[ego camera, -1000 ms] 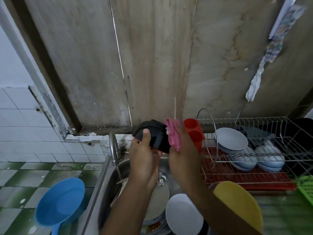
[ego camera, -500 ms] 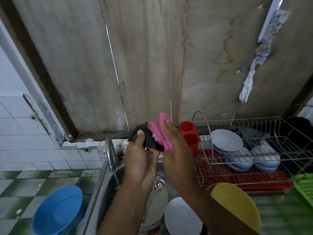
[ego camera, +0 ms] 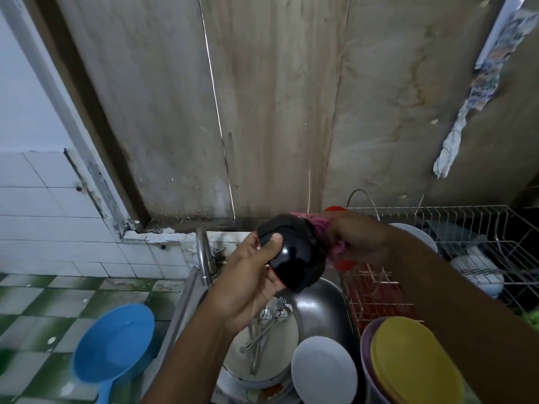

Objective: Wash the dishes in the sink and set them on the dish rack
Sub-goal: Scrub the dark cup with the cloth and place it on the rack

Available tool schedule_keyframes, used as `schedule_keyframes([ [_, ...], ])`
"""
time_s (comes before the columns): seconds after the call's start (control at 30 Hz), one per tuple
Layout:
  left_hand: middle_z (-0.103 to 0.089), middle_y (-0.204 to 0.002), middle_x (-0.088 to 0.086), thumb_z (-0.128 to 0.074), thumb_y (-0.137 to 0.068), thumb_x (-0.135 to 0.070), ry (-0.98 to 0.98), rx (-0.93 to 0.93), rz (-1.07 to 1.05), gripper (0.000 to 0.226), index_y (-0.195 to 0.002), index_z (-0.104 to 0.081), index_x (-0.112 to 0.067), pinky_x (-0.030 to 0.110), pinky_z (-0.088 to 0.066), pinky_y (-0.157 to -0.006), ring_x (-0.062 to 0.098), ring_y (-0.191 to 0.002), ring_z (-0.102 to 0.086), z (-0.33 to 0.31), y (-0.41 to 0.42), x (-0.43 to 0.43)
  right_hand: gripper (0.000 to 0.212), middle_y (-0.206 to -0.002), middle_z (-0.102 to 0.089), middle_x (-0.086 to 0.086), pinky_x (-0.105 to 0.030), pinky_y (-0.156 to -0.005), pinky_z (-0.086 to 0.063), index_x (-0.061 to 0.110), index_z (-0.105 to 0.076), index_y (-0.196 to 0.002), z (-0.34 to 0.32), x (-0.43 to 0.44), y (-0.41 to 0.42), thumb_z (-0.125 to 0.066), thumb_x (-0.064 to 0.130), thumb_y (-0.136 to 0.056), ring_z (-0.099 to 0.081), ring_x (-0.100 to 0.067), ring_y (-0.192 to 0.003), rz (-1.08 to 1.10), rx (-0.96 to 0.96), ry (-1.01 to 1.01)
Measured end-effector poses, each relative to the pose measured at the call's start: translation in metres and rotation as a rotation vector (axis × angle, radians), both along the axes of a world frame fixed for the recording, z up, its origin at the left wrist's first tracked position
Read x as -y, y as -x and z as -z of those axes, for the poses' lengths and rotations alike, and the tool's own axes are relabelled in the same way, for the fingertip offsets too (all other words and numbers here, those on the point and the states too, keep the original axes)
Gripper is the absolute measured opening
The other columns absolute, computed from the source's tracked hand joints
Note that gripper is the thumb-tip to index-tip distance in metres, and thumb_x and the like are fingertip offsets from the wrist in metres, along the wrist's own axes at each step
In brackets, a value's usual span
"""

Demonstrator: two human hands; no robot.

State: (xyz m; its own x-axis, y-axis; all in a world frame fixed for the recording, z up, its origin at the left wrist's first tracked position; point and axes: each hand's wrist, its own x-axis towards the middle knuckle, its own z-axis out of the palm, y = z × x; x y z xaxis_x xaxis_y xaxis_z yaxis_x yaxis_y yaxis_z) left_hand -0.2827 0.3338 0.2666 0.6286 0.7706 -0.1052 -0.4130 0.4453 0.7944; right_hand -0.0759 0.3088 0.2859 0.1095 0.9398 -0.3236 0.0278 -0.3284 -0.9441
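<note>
Stained plaster wall backs a steel sink (ego camera: 320,310), above which the black bowl (ego camera: 294,258) is held bottom up. The left hand (ego camera: 250,281) curls round its rim, thumb on the outside, while the right hand (ego camera: 358,237) clutches a pink cloth (ego camera: 318,225) against its far side. I judge the work partway: pale plates (ego camera: 420,233) already stand in the dish rack (ego camera: 472,217) to the right, but a white plate (ego camera: 323,371), cutlery (ego camera: 268,325) and other dishes wait in the sink.
</note>
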Motion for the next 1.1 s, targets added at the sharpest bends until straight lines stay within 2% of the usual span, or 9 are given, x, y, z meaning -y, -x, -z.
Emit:
schedule_keyframes([
  [0.1,-0.072,-0.118,0.02,-0.061,-0.094,-0.01,-0.094,-0.113,0.118,0.039,-0.131,-0.052,-0.003,0.049,-0.062,-0.081,0.033,-0.107,-0.072,0.006,0.002,0.004,0.048,-0.076,-0.066,0.0,-0.02,-0.049,-0.042,0.013,-0.07,-0.123,-0.033,-0.006,0.01,-0.043,-0.011,-0.091,-0.055,-0.009,-0.056,-0.205,0.38,0.005],
  [0.17,-0.071,-0.118,0.022,-0.06,-0.097,-0.006,-0.137,-0.166,0.088,0.036,-0.13,-0.05,0.001,0.046,-0.061,-0.084,0.031,-0.107,-0.072,0.011,0.0,0.005,0.046,-0.111,-0.073,-0.001,-0.028,-0.073,-0.055,0.022,-0.064,-0.134,-0.042,-0.003,0.032,-0.047,-0.001,-0.098,-0.069,-0.016,-0.094,-0.341,0.755,-0.157],
  [0.23,-0.072,-0.114,0.02,-0.059,-0.098,-0.004,-0.178,-0.196,0.054,0.031,-0.127,-0.051,0.003,0.039,-0.061,-0.082,0.028,-0.104,-0.072,0.016,0.0,0.006,0.057,-0.151,-0.051,0.0,-0.033,-0.102,-0.048,0.025,-0.051,-0.147,-0.04,0.003,0.047,-0.046,-0.002,-0.097,-0.052,-0.021,-0.133,-0.372,0.97,-0.23],
  [0.37,-0.072,-0.117,0.021,-0.06,-0.098,-0.006,-0.224,-0.203,0.047,0.028,-0.126,-0.055,-0.003,0.041,-0.061,-0.085,0.033,-0.11,-0.071,0.017,0.004,0.01,0.041,-0.13,-0.066,-0.003,-0.021,-0.078,-0.053,0.025,-0.061,-0.137,-0.04,-0.002,0.041,-0.052,0.009,-0.101,-0.066,-0.019,-0.106,-0.314,0.866,-0.169],
  [0.53,-0.072,-0.118,0.02,-0.061,-0.099,-0.007,-0.294,-0.279,0.035,0.021,-0.12,-0.058,-0.006,0.052,-0.058,-0.095,0.035,-0.112,-0.07,0.017,0.006,0.006,0.058,-0.139,-0.059,-0.005,-0.031,-0.098,-0.05,0.023,-0.055,-0.143,-0.045,0.007,0.05,-0.047,-0.006,-0.094,-0.06,-0.022,-0.116,-0.341,0.986,-0.234],
  [0.63,-0.072,-0.113,0.021,-0.061,-0.1,-0.011,-0.268,-0.269,0.01,0.019,-0.118,-0.059,-0.007,0.059,-0.055,-0.095,0.037,-0.108,-0.071,0.019,-0.002,0.002,0.056,-0.124,-0.066,-0.005,-0.013,-0.074,-0.049,0.024,-0.058,-0.141,-0.046,-0.005,0.05,-0.047,-0.005,-0.094,-0.061,-0.009,-0.085,-0.344,1.038,-0.213],
  [0.8,-0.066,-0.09,0.009,-0.055,-0.089,-0.039,0.213,0.136,0.049,0.035,-0.102,-0.069,-0.01,0.039,-0.057,-0.074,0.023,-0.076,-0.058,0.007,-0.01,-0.011,0.047,-0.148,-0.05,-0.008,-0.044,-0.103,-0.044,0.022,-0.059,-0.14,-0.028,-0.001,0.074,-0.043,0.016,-0.097,-0.053,-0.033,-0.126,-0.318,1.351,-0.411],
  [0.93,-0.068,-0.118,0.02,-0.047,-0.096,-0.053,0.339,0.353,0.008,0.066,-0.121,-0.068,0.004,0.04,-0.057,-0.091,0.03,-0.101,-0.069,0.005,-0.007,-0.022,0.053,-0.159,-0.04,-0.006,-0.056,-0.105,-0.046,0.025,-0.059,-0.139,0.017,0.019,0.087,-0.04,0.022,-0.09,-0.042,-0.047,-0.136,-0.026,1.374,-0.648],
  [1.1,-0.075,-0.101,0.022,-0.045,-0.106,-0.034,0.37,0.294,-0.174,0.047,-0.101,-0.074,0.002,0.047,-0.056,-0.095,0.03,-0.087,-0.076,0.007,-0.019,-0.025,0.087,-0.167,-0.024,-0.002,-0.017,-0.115,-0.031,0.029,-0.038,-0.153,0.065,0.026,0.08,-0.062,-0.015,-0.082,-0.031,-0.023,-0.148,0.232,1.169,-0.828],
])
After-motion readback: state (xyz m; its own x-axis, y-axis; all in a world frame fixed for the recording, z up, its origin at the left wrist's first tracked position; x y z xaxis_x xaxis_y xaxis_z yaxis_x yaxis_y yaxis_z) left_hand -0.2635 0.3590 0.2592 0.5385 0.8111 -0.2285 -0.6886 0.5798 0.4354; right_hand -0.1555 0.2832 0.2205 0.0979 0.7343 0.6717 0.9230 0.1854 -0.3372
